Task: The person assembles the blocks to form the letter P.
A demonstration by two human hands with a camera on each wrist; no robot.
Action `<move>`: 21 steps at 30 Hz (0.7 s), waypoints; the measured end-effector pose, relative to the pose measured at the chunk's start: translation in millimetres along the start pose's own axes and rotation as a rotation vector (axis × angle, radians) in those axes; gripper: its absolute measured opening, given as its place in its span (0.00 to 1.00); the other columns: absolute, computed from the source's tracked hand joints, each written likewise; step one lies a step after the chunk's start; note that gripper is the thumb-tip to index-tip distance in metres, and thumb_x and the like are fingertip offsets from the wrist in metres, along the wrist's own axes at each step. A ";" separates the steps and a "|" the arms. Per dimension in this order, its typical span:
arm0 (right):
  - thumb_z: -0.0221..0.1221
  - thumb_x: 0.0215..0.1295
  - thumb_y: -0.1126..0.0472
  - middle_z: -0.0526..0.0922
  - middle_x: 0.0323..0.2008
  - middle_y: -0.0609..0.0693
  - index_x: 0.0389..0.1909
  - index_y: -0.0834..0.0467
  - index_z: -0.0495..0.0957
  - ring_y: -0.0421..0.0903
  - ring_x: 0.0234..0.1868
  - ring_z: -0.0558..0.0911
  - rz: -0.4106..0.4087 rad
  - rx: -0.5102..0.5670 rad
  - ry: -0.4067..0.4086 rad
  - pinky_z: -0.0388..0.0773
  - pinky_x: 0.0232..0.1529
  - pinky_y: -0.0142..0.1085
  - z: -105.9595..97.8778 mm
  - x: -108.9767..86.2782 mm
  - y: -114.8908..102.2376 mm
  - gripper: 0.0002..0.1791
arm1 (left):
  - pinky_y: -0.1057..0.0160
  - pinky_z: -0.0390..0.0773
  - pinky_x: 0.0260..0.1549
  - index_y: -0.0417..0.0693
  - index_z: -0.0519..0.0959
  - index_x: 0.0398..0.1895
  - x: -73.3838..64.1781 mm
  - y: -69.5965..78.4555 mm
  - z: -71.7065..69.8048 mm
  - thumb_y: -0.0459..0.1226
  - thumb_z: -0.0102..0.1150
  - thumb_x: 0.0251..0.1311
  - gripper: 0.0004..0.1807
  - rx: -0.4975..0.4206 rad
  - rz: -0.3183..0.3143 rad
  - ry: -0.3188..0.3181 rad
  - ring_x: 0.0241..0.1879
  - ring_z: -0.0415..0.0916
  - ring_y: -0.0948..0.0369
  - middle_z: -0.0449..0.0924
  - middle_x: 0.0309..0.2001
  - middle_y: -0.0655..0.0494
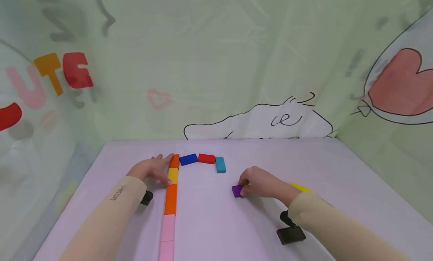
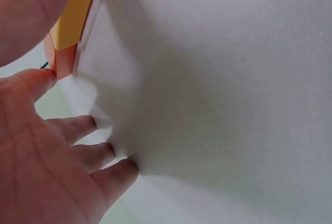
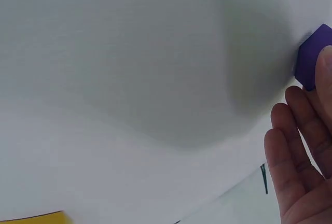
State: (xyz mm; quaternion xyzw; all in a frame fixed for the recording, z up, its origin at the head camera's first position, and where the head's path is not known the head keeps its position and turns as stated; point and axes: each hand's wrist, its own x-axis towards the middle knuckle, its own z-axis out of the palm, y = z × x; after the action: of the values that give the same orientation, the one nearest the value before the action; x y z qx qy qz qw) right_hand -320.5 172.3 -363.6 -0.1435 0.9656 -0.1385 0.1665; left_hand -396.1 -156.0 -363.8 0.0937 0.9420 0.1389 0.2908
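A purple block [image 1: 236, 191] is pinched between the thumb and fingers of my right hand [image 1: 260, 182], low over the table right of the middle; in the right wrist view the thumb covers part of the purple block [image 3: 310, 60]. My left hand [image 1: 149, 169] lies spread along a straight row of blocks. Its index finger touches the far orange block [image 1: 174, 161], and its thumb is by the yellow block [image 1: 173, 175]. Nearer in that row come another orange block [image 1: 170, 199] and pink blocks [image 1: 168, 228]. A blue block [image 1: 188, 159], red block [image 1: 206, 158] and teal block [image 1: 220, 165] curve rightward from its far end.
A yellow piece [image 1: 300, 187] lies partly behind the right forearm. Black wrist devices [image 1: 291, 234] hang at both wrists. The pale table [image 1: 203, 216] meets printed cloth walls [image 1: 216, 65] at the back and sides.
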 end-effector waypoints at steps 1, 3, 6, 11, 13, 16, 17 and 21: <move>0.73 0.58 0.65 0.87 0.33 0.45 0.36 0.57 0.89 0.42 0.38 0.79 -0.001 -0.003 -0.002 0.83 0.47 0.40 -0.2 3.5 -2.5 0.05 | 0.27 0.50 0.73 0.52 0.44 0.84 0.3 -0.1 -0.1 0.48 0.71 0.59 0.57 0.000 -0.003 0.001 0.79 0.39 0.31 0.40 0.81 0.31; 0.73 0.59 0.65 0.87 0.35 0.46 0.37 0.57 0.90 0.42 0.38 0.79 -0.005 -0.005 -0.007 0.83 0.47 0.39 -1.0 10.2 -8.2 0.06 | 0.27 0.51 0.73 0.52 0.44 0.84 1.0 -0.2 0.1 0.48 0.71 0.59 0.57 0.004 -0.006 0.005 0.79 0.39 0.31 0.40 0.81 0.32; 0.72 0.59 0.64 0.87 0.36 0.47 0.39 0.57 0.90 0.42 0.39 0.79 -0.010 -0.004 -0.016 0.83 0.47 0.38 -1.3 19.8 -15.9 0.07 | 0.27 0.51 0.73 0.54 0.45 0.84 1.8 -0.3 0.5 0.49 0.71 0.59 0.57 0.010 -0.007 0.009 0.79 0.39 0.32 0.41 0.81 0.32; 0.72 0.59 0.64 0.86 0.35 0.46 0.40 0.57 0.90 0.42 0.39 0.79 -0.008 0.008 -0.018 0.83 0.47 0.37 1.1 33.8 -26.2 0.08 | 0.28 0.51 0.74 0.55 0.44 0.84 3.2 0.7 0.4 0.49 0.71 0.59 0.57 0.002 -0.015 0.003 0.80 0.39 0.32 0.40 0.82 0.33; 0.72 0.60 0.63 0.86 0.35 0.46 0.42 0.57 0.90 0.43 0.40 0.79 -0.002 0.019 -0.019 0.83 0.47 0.37 1.9 38.3 -30.6 0.09 | 0.28 0.50 0.74 0.55 0.44 0.84 3.8 1.2 0.3 0.49 0.71 0.59 0.57 -0.011 -0.021 0.000 0.80 0.38 0.33 0.40 0.82 0.34; 0.73 0.59 0.62 0.86 0.35 0.46 0.44 0.57 0.89 0.43 0.40 0.80 -0.004 0.024 -0.019 0.83 0.46 0.36 3.5 44.2 -36.1 0.12 | 0.28 0.49 0.74 0.56 0.44 0.84 3.5 1.6 -0.4 0.48 0.71 0.59 0.57 -0.027 -0.029 -0.001 0.80 0.37 0.33 0.39 0.82 0.35; 0.73 0.60 0.62 0.87 0.35 0.46 0.45 0.57 0.89 0.43 0.41 0.80 -0.001 0.030 -0.020 0.83 0.46 0.36 4.0 46.0 -38.2 0.12 | 0.27 0.49 0.74 0.56 0.44 0.84 3.4 1.4 -0.5 0.48 0.71 0.59 0.57 -0.032 -0.031 -0.003 0.80 0.37 0.33 0.38 0.82 0.35; 0.73 0.59 0.62 0.88 0.34 0.46 0.45 0.57 0.90 0.42 0.39 0.80 -0.018 0.042 -0.012 0.83 0.44 0.34 7.4 52.6 -44.0 0.12 | 0.27 0.48 0.74 0.56 0.44 0.84 3.1 0.3 -0.8 0.48 0.71 0.59 0.57 -0.035 -0.033 -0.006 0.80 0.36 0.33 0.38 0.82 0.35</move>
State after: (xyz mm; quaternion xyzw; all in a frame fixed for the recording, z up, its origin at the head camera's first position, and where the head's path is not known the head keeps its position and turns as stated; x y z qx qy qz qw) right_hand -355.1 113.2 -371.2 -0.1498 0.9602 -0.1593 0.1739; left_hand -399.1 -155.1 -364.7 0.0735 0.9400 0.1504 0.2973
